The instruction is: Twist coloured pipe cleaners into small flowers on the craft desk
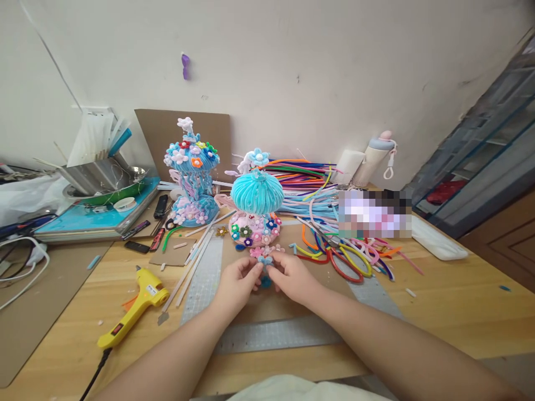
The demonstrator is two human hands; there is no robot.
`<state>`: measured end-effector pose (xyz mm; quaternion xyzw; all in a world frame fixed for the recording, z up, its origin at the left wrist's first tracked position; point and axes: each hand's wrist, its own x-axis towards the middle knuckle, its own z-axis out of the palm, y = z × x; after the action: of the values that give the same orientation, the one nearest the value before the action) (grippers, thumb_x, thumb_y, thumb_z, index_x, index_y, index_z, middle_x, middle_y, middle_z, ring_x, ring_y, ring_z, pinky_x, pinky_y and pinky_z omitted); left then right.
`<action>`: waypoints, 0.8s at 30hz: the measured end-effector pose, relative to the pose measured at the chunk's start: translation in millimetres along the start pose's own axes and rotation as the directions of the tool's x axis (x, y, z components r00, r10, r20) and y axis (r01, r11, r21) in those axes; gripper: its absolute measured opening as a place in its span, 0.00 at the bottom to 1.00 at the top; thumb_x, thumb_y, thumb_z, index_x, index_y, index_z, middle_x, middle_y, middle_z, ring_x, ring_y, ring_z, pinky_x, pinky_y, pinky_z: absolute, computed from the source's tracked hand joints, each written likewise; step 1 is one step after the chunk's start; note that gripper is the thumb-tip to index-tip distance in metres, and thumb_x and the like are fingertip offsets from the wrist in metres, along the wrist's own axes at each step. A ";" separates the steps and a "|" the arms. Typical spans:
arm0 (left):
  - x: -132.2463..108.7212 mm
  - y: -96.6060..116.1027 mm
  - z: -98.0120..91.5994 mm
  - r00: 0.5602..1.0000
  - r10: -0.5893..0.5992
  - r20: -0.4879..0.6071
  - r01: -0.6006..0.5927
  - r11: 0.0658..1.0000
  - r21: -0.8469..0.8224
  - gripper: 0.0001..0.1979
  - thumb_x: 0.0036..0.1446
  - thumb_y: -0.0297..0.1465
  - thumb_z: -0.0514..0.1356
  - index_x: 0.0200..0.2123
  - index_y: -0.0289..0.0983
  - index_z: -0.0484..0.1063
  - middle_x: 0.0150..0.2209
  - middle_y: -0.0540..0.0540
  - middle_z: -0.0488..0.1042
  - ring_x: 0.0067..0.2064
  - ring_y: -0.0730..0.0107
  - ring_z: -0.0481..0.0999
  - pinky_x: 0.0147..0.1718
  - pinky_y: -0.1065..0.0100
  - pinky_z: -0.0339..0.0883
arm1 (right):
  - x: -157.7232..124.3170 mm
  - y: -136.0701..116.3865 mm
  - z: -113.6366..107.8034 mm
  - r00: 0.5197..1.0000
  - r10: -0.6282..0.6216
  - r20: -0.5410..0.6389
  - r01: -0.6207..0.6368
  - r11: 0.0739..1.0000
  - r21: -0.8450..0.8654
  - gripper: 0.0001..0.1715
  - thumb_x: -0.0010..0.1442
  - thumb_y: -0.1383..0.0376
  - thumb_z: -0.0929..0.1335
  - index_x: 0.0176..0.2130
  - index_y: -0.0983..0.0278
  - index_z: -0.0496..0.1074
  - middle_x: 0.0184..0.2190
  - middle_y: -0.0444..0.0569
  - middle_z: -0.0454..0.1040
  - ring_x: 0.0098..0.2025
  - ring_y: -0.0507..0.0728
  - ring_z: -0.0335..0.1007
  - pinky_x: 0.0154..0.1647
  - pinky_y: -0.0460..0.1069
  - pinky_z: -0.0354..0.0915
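My left hand (pixel 241 280) and my right hand (pixel 292 277) meet at the middle of the cardboard, their fingertips pinching a small light-blue flower (pixel 264 260) between them. Just behind my fingers are small pink flowers (pixel 256 252); a darker blue piece (pixel 266 281) shows below. Farther back stands a turquoise domed pipe-cleaner piece (pixel 257 192) over a pink round base (pixel 254 231) dotted with colourful flowers. To its left rises a taller blue pipe-cleaner piece (pixel 194 178) topped with flowers.
A yellow glue gun (pixel 136 306) lies at the left with its cord. Red-and-yellow scissors (pixel 345 264) and loose pipe cleaners (pixel 311 200) are at the right. Beyond are a bottle (pixel 371 161), a metal bowl (pixel 100 175) and a white case (pixel 438 239).
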<state>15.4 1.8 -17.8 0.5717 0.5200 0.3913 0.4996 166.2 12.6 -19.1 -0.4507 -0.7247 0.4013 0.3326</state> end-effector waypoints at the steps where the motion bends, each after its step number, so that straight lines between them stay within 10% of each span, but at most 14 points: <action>1: 0.0 0.0 -0.5 1.000 0.004 0.003 -0.004 1.000 -0.018 0.14 0.50 0.39 0.56 0.33 0.34 0.68 0.22 0.51 0.68 0.20 0.75 0.67 0.19 0.74 0.62 | -0.1 0.0 0.1 1.000 0.013 0.017 -0.014 0.999 0.036 0.07 0.57 0.67 0.60 0.28 0.63 0.62 0.20 0.41 0.63 0.18 0.48 0.57 0.18 0.43 0.51; 19: -1.2 5.0 -6.9 0.992 -0.101 0.074 0.100 0.995 0.027 0.12 0.48 0.40 0.57 0.26 0.36 0.67 0.17 0.54 0.66 0.16 0.78 0.62 0.15 0.76 0.54 | 0.2 1.8 -1.2 0.993 0.021 0.116 -0.038 0.988 0.149 0.09 0.59 0.64 0.60 0.28 0.63 0.64 0.16 0.39 0.62 0.17 0.49 0.60 0.19 0.43 0.56; 24: -1.6 -0.8 -8.3 0.996 0.065 0.056 -0.075 0.978 0.196 0.09 0.49 0.36 0.56 0.26 0.35 0.70 0.20 0.52 0.68 0.22 0.74 0.65 0.20 0.74 0.55 | -1.7 2.9 -1.0 0.987 0.020 0.161 -0.026 0.999 0.030 0.07 0.57 0.69 0.60 0.30 0.63 0.65 0.17 0.39 0.62 0.18 0.49 0.60 0.18 0.42 0.53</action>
<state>6.9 1.6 -16.9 0.6460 0.5234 0.3408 0.4389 168.7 12.1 -21.4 -0.4198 -0.7373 0.4517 0.2757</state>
